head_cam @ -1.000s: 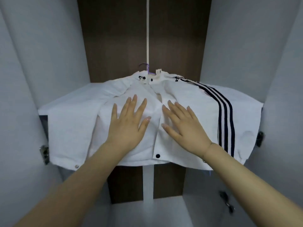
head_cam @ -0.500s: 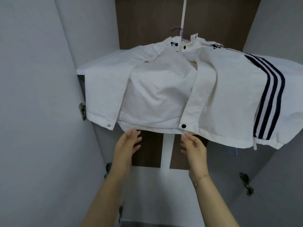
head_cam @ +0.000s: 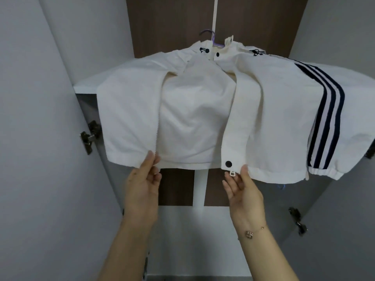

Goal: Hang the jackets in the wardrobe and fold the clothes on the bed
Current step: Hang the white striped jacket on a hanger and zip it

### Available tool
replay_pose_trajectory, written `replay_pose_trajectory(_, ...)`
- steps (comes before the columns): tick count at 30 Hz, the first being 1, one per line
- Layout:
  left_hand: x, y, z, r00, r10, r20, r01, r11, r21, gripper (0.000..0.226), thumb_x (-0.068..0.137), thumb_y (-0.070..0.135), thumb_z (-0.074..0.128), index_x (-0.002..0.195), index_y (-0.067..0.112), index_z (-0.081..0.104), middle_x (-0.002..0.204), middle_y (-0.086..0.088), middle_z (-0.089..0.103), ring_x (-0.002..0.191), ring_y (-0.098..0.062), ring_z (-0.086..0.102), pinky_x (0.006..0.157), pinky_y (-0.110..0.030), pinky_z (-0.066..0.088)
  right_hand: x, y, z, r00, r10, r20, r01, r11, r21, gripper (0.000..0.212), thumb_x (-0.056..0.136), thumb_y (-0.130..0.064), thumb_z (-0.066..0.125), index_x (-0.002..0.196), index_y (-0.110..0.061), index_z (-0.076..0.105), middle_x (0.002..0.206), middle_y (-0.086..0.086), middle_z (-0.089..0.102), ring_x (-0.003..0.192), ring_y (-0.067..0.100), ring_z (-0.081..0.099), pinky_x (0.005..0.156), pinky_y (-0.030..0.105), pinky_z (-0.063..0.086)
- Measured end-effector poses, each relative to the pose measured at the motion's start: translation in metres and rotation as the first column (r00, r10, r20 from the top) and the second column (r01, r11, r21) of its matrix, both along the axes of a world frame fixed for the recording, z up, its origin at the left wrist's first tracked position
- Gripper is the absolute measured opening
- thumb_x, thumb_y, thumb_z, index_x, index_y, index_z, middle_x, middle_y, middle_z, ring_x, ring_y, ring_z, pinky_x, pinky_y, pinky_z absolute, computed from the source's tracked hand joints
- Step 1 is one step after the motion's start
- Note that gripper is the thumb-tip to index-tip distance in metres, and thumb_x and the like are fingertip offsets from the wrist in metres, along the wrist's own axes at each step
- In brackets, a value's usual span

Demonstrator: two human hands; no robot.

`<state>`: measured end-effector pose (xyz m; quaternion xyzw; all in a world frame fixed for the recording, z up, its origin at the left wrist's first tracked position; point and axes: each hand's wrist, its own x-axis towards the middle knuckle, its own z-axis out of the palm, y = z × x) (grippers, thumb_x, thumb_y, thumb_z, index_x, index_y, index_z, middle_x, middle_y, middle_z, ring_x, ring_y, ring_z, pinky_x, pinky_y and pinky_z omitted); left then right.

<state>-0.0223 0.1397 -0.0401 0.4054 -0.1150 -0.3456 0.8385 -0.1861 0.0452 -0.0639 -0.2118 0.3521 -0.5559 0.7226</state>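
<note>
A white jacket (head_cam: 194, 110) with dark stripes on its right sleeve hangs on a purple hanger (head_cam: 211, 37) inside the wardrobe, its front unzipped. My left hand (head_cam: 144, 185) pinches the bottom of the left front panel at the zipper edge. At the hem of the right front panel, my right hand (head_cam: 243, 191) holds the fabric just beside the white zipper pull (head_cam: 233, 173) and below a black snap button.
White wardrobe side walls (head_cam: 40, 138) close in on both sides, with a brown back panel (head_cam: 172, 27) behind. A white shelf edge (head_cam: 85, 87) juts at the left. Metal door hinges (head_cam: 89, 136) sit on the left and lower right.
My hands left the jacket's chest, dropped under the hem, and now each grips one bottom corner of the open front. The view moved closer and lower.
</note>
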Motion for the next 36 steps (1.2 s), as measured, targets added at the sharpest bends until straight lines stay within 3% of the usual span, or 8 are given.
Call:
replay_pose_trajectory(4, -0.049, -0.017, 0.007, 0.97, -0.22, 0.099, 0.214, 0.975, 0.062, 0.021, 0.058, 0.035, 0.08, 0.072, 0.019, 0.08, 0.086, 0.004, 0.075, 0.078, 0.0, 0.068, 0.069, -0.015, 0.053, -0.015, 0.007, 0.015, 0.974, 0.093, 0.208, -0.109, 0.992, 0.068, 0.011, 0.094, -0.022, 0.06, 0.095, -0.012, 0.064, 0.071, 0.002, 0.07, 0.064, 0.011, 0.07, 0.055, 0.02, 0.055)
replay_pose_trajectory(8, -0.077, -0.035, 0.012, 0.93, -0.36, 0.071, 0.351, 0.93, 0.111, 0.048, 0.054, 0.04, 0.08, 0.092, 0.01, 0.079, 0.102, 0.0, 0.075, 0.086, -0.004, 0.07, 0.069, -0.015, 0.052, -0.023, 0.015, 0.011, 0.984, -0.072, 0.165, 0.075, 0.997, -0.015, 0.019, 0.095, -0.01, 0.056, 0.113, -0.008, 0.059, 0.097, 0.006, 0.07, 0.074, 0.013, 0.07, 0.059, 0.02, 0.055)
replay_pose_trajectory(14, -0.08, -0.044, 0.005, 0.911, -0.38, 0.161, 0.368, 0.924, 0.102, 0.027, 0.088, 0.035, 0.064, 0.105, 0.018, 0.075, 0.11, 0.009, 0.073, 0.097, -0.004, 0.068, 0.078, -0.019, 0.05, -0.035, 0.023, -0.001, 0.918, -0.397, 0.001, 0.352, 0.814, -0.462, 0.066, 0.087, 0.018, 0.047, 0.12, -0.038, 0.047, 0.103, -0.004, 0.07, 0.087, 0.013, 0.067, 0.076, 0.026, 0.057)
replay_pose_trajectory(20, -0.08, -0.034, -0.003, 0.928, -0.37, 0.045, 0.37, 0.929, 0.009, 0.042, 0.103, 0.043, 0.034, 0.106, 0.022, 0.07, 0.106, 0.005, 0.074, 0.086, -0.003, 0.068, 0.076, -0.023, 0.048, -0.026, 0.029, -0.01, 0.832, -0.551, 0.06, 0.514, 0.727, -0.456, 0.069, 0.079, 0.022, 0.06, 0.109, -0.038, 0.041, 0.115, 0.006, 0.052, 0.081, 0.015, 0.067, 0.076, 0.021, 0.053)
replay_pose_trajectory(25, -0.074, -0.024, -0.01, 0.938, -0.346, 0.034, 0.345, 0.938, 0.028, 0.031, 0.101, 0.037, 0.043, 0.113, 0.023, 0.068, 0.109, 0.01, 0.073, 0.085, 0.0, 0.069, 0.075, -0.021, 0.05, 0.001, 0.035, -0.019, 0.835, -0.55, 0.029, 0.472, 0.689, -0.55, 0.08, 0.081, 0.016, 0.064, 0.119, -0.049, 0.038, 0.128, -0.002, 0.048, 0.088, 0.02, 0.066, 0.076, 0.022, 0.053)
replay_pose_trajectory(31, -0.051, -0.007, -0.018, 0.96, -0.278, 0.003, 0.278, 0.96, 0.0, 0.03, 0.084, 0.037, 0.057, 0.108, 0.022, 0.068, 0.101, 0.005, 0.075, 0.076, -0.003, 0.066, 0.067, -0.021, 0.054, 0.004, 0.034, -0.05, 0.791, -0.606, -0.092, 0.421, 0.646, -0.636, 0.063, 0.078, 0.008, 0.073, 0.108, -0.034, 0.037, 0.115, -0.008, 0.051, 0.096, 0.03, 0.069, 0.08, 0.025, 0.054)
replay_pose_trajectory(33, -0.047, -0.003, -0.019, 0.959, -0.284, 0.013, 0.284, 0.959, 0.006, 0.031, 0.082, 0.038, 0.058, 0.107, 0.023, 0.068, 0.097, 0.006, 0.075, 0.074, -0.003, 0.067, 0.067, -0.021, 0.056, -0.001, 0.032, -0.063, 0.712, -0.651, -0.264, 0.244, 0.582, -0.776, 0.068, 0.08, -0.001, 0.075, 0.119, -0.041, 0.036, 0.109, -0.019, 0.052, 0.095, 0.019, 0.067, 0.083, 0.023, 0.053)
replay_pose_trajectory(36, -0.045, 0.002, -0.02, 0.952, -0.304, 0.037, 0.303, 0.952, 0.037, 0.039, 0.08, 0.042, 0.057, 0.112, 0.021, 0.066, 0.099, 0.007, 0.074, 0.076, -0.002, 0.067, 0.073, -0.024, 0.053, 0.0, 0.013, -0.069, 0.43, -0.716, -0.55, -0.038, 0.595, -0.803, 0.074, 0.086, -0.022, 0.072, 0.138, -0.047, 0.026, 0.088, -0.019, 0.054, 0.082, 0.002, 0.06, 0.068, 0.012, 0.046)
